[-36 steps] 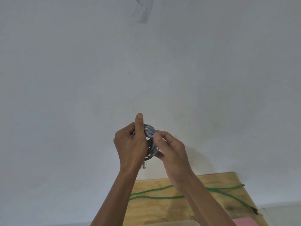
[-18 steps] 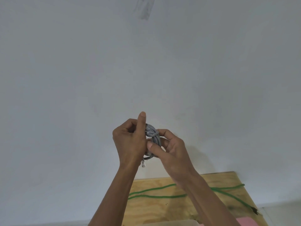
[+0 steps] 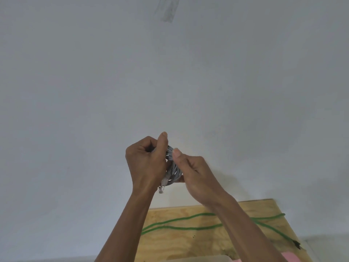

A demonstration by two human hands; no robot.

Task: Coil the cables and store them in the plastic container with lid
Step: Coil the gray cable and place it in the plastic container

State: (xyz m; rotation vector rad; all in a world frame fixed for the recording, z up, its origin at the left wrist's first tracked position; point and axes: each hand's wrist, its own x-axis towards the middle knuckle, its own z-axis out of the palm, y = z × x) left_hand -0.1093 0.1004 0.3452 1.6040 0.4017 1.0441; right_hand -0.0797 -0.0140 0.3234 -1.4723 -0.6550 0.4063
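- Grey cable (image 3: 172, 168) was a small tight coil, held up in the air in front of the wall (image 3: 170, 72), well above the table (image 3: 207, 241) (not resting on anything).
- Left hand (image 3: 146, 163) gripped the coil from its left side, fingers curled round the loops, thumb straight up along the coil's top edge.
- Right hand (image 3: 196, 174) pinched the coil from the right, thumb tip pressed on the upper loops, other fingers curled under and mostly hidden.
- Clear plug (image 3: 161, 189) hung loose below the left hand, out of the coil.
- Risk, as I judged it: the loose plug end was not tucked, so the last turn could spring open if either grip eased; stiff cable tends to unwind.
- Risk: coil was held high, so a slip would drop it and the loops would likely scatter.
- Both forearms were raised, wrists close together, hands nearly touching across the coil.
- Green cable (image 3: 188, 223) lay uncoiled in long runs across the table toward its right edge, so that one looked still to do.
- Container rim (image 3: 198, 259) barely showed at the table's near edge (lid not visible, cannot tell if open).
- Pink thing (image 3: 289, 257) sat at the near right corner, too cropped to identify.
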